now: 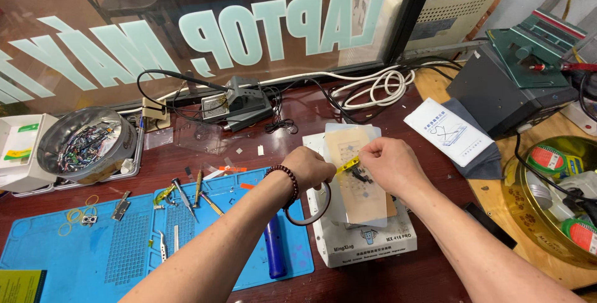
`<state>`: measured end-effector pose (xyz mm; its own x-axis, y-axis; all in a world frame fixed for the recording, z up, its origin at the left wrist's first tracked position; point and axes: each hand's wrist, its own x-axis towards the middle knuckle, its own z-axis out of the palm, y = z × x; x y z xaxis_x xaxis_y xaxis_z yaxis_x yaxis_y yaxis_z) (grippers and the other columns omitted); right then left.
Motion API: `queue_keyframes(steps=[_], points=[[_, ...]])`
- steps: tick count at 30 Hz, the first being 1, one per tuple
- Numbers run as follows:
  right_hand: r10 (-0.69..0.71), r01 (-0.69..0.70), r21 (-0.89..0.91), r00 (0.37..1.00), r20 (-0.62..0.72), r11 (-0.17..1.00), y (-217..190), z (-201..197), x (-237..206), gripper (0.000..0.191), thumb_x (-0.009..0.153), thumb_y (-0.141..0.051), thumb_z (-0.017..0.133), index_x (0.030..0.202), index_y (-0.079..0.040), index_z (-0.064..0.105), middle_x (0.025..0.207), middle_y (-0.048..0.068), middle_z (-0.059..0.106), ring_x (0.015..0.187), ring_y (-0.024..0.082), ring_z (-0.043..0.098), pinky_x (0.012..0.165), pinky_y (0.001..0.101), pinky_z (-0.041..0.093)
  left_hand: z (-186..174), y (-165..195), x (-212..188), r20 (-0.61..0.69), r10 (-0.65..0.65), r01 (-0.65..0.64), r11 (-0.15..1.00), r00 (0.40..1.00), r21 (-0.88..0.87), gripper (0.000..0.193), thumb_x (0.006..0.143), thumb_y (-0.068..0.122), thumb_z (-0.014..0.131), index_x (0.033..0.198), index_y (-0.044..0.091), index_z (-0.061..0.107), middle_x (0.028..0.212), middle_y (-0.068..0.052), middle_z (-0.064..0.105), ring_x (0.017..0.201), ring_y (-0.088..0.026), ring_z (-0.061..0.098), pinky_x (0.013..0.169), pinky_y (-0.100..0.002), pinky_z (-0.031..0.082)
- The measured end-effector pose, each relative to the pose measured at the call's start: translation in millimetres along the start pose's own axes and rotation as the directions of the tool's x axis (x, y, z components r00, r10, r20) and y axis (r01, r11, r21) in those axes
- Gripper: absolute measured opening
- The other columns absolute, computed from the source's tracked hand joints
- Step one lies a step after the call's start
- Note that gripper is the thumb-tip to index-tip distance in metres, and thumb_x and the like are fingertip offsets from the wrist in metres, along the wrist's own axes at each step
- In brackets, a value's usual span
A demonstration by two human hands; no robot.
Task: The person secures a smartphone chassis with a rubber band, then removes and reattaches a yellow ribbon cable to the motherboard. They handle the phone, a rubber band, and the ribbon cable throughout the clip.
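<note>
Over the white box-shaped heating plate, both hands pinch a small yellow strip: left hand fingers closed, right hand fingers closed on it.

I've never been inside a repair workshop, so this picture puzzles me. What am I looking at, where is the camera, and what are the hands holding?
The camera sits on the person's head, looking down at their own two bare hands. The left hand and right hand meet over a white box-shaped machine with a pale sheet lying on it, pinching a small yellow strip between them. Left of it lies a blue work mat with tweezers and small tools. A metal bowl of tiny parts stands behind, and a white packet lies to the right.
</note>
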<state>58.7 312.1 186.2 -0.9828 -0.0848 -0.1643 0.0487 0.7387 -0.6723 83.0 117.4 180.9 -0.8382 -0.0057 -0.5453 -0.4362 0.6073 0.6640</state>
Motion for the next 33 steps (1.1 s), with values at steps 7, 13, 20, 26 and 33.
queue_keyframes(steps=[7,13,20,26,33], points=[[0.035,-0.035,-0.020,0.999,-0.007,0.999,-7,-1,-6,0.020,0.083,-0.021,0.071,0.092,-0.005,0.080,0.086,0.010,0.080,0.079,0.021,0.076,0.075,0.0363,0.058,5,-6,8,0.006,0.067,-0.068,0.995,0.998,0.072,0.032,0.077,0.037,0.073,0.072,0.007,0.082,0.066,-0.007,0.075,0.063,-0.014,0.072,0.064,-0.030,0.057],[0.021,-0.022,-0.130,1.000,-0.013,0.991,-10,5,-8,0.019,0.084,-0.023,0.071,0.092,-0.007,0.080,0.087,0.011,0.079,0.081,0.023,0.076,0.079,0.0364,0.058,10,-8,10,-0.002,0.026,-0.026,0.998,1.000,0.048,0.030,0.077,0.033,0.075,0.072,0.004,0.081,0.068,-0.008,0.076,0.062,-0.014,0.072,0.066,-0.030,0.058],[0.123,-0.124,0.029,0.992,0.042,0.992,1,3,2,0.028,0.075,-0.019,0.082,0.098,-0.006,0.070,0.087,0.007,0.073,0.078,0.018,0.070,0.071,0.0348,0.057,13,-9,10,-0.001,0.006,-0.006,1.000,1.000,0.017,0.028,0.077,0.031,0.076,0.072,0.004,0.080,0.069,-0.007,0.077,0.061,-0.013,0.072,0.064,-0.029,0.058],[0.185,-0.215,0.134,0.961,0.206,0.967,3,-1,13,0.026,0.081,-0.024,0.080,0.097,-0.004,0.074,0.085,0.005,0.071,0.073,0.014,0.063,0.064,0.0319,0.051,17,-9,10,-0.040,-0.010,0.009,1.000,0.999,-0.015,0.028,0.078,0.031,0.075,0.072,0.004,0.079,0.070,-0.006,0.077,0.061,-0.014,0.073,0.064,-0.029,0.059],[0.193,-0.227,0.268,0.970,0.146,0.936,10,2,8,0.029,0.087,-0.030,0.071,0.102,-0.005,0.074,0.083,0.003,0.069,0.068,0.013,0.059,0.060,0.0292,0.051,20,-13,13,-0.038,-0.008,0.007,1.000,0.999,-0.018,0.028,0.078,0.030,0.074,0.070,0.004,0.080,0.069,-0.007,0.077,0.061,-0.013,0.073,0.063,-0.029,0.058]])
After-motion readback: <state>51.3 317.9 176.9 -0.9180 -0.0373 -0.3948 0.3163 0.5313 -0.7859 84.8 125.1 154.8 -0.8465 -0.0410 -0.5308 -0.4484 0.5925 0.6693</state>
